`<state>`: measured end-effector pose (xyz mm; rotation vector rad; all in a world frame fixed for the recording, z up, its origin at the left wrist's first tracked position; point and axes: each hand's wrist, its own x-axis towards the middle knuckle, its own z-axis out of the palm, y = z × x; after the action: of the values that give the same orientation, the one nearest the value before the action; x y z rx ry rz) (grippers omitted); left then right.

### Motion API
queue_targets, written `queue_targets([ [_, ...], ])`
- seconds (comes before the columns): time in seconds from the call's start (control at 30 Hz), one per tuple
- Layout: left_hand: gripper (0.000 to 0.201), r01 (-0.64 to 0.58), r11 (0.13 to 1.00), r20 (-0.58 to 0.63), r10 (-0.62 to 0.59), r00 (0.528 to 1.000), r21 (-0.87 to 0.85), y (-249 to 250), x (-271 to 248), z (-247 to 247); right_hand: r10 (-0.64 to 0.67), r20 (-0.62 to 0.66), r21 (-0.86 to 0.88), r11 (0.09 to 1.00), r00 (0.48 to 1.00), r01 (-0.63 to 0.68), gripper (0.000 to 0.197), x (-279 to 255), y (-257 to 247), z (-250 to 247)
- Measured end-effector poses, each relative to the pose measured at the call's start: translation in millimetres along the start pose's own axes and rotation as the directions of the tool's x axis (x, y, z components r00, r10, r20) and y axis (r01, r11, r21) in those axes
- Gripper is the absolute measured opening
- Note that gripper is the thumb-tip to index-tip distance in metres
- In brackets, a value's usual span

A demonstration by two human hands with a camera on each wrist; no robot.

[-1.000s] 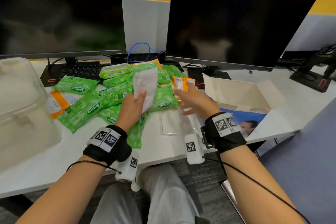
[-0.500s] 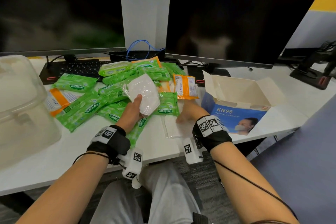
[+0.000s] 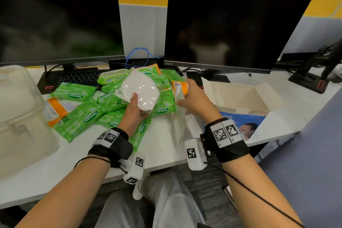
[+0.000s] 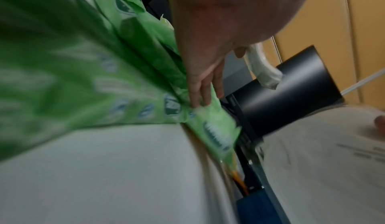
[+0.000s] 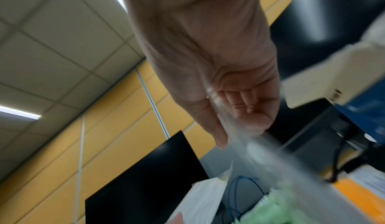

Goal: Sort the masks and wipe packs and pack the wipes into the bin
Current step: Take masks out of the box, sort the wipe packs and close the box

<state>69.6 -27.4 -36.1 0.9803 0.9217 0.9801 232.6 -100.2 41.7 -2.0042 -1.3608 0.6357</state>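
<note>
Holding up a white mask in a clear wrapper (image 3: 139, 90) with the left hand (image 3: 133, 112), thumb pressing on its front face and the other fingers behind it, above the heap of green Sanicare wipe packs (image 3: 88, 114) spreading over the white desk (image 3: 55, 164). Seen from the left wrist camera, the fingers (image 4: 205, 90) lying close along a green pack (blurred, so contact hard to confirm). Gripping a clear plastic sleeve (image 3: 180, 114) with the right hand (image 3: 196, 101), thumb and fingers pinching its upper edge just beside an orange-and-white wipe pack (image 3: 178, 89) at the right side of the heap; from the right wrist camera, the transparent film (image 5: 245, 142) running out between thumb and curled fingers. Lying at the left edge of the heap, another orange-and-white pack (image 3: 55, 109), partly tucked under green ones. Standing at the far left of the desk, a translucent plastic bin (image 3: 20, 116) with its lid on. Sitting to the right of the hands, an open blue KN95 mask box (image 3: 238, 102), flaps spread, white interior showing. Rising behind the heap, two dark monitors (image 3: 231, 26), with a black keyboard (image 3: 77, 77) under the left one and a looping blue cable (image 3: 137, 55) between them.
</note>
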Motion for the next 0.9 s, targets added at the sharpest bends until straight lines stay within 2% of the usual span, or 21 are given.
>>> queue_targets([
  [0.1,0.051,-0.005,1.000,0.026,0.004,1.000,0.011,14.8,1.2,10.6,-0.182,-0.114,-0.036,0.983,0.977,0.179,0.048,-14.3,-18.0,-24.3],
  [0.17,0.050,-0.018,1.000,0.014,0.018,1.000,-0.015,24.7,2.2,16.9,-0.243,-0.187,-0.015,0.969,0.952,0.245,0.034,-17.8,-21.4,-36.4],
  [0.23,0.049,-0.032,0.993,0.034,0.037,0.999,-0.118,34.7,3.2,22.9,-0.231,-0.258,0.044,0.967,0.938,0.251,0.026,-16.1,-16.1,-46.6],
  [0.3,0.047,-0.010,0.973,0.107,0.036,0.994,-0.231,43.8,3.3,30.7,-0.195,-0.294,0.138,0.960,0.936,0.243,0.020,-16.0,-8.2,-55.9],
  [0.37,0.040,0.016,0.958,0.202,0.045,0.978,-0.288,52.4,-0.8,43.7,-0.166,-0.300,0.254,0.935,0.940,0.246,0.020,-16.9,0.2,-63.0],
  [0.43,0.033,-0.011,0.959,0.243,0.083,0.967,-0.285,57.7,-3.8,59.5,-0.154,-0.288,0.314,0.917,0.945,0.245,0.022,-20.3,6.1,-70.1],
  [0.53,0.035,-0.067,0.951,0.256,0.149,0.955,-0.302,66.9,-7.6,83.4,-0.127,-0.131,0.286,0.945,0.983,0.160,0.029,-26.5,14.5,-87.7],
  [0.57,0.035,-0.081,0.951,0.268,0.166,0.949,-0.300,69.5,-8.0,90.4,-0.119,-0.104,0.264,0.954,0.987,0.143,0.031,-29.3,17.3,-95.4],
  [0.6,0.034,-0.088,0.953,0.294,0.176,0.940,-0.289,72.4,-9.2,97.0,-0.120,-0.131,0.254,0.955,0.984,0.150,0.030,-32.1,20.7,-104.3],
  [0.67,0.034,-0.115,0.961,0.328,0.197,0.924,-0.253,74.1,-9.1,109.0,-0.131,-0.319,0.215,0.955,0.939,0.206,0.027,-36.4,29.0,-124.0],
  [0.73,0.036,-0.135,0.964,0.331,0.208,0.921,-0.229,72.7,-7.9,117.7,-0.157,-0.540,0.101,0.963,0.827,0.249,0.024,-40.6,38.5,-143.0],
  [0.8,0.035,-0.153,0.962,0.320,0.222,0.921,-0.227,69.6,-7.2,124.8,-0.198,-0.653,-0.043,0.973,0.731,0.226,0.021,-44.2,47.5,-158.1],
  [0.83,0.034,-0.156,0.962,0.327,0.225,0.918,-0.224,67.3,-7.2,128.4,-0.218,-0.662,-0.123,0.975,0.717,0.182,0.021,-44.9,52.3,-163.6],
  [0.9,0.032,-0.162,0.966,0.347,0.226,0.910,-0.204,62.3,-9.1,137.6,-0.247,-0.624,-0.319,0.947,0.741,0.047,0.023,-44.2,62.0,-169.9],
])
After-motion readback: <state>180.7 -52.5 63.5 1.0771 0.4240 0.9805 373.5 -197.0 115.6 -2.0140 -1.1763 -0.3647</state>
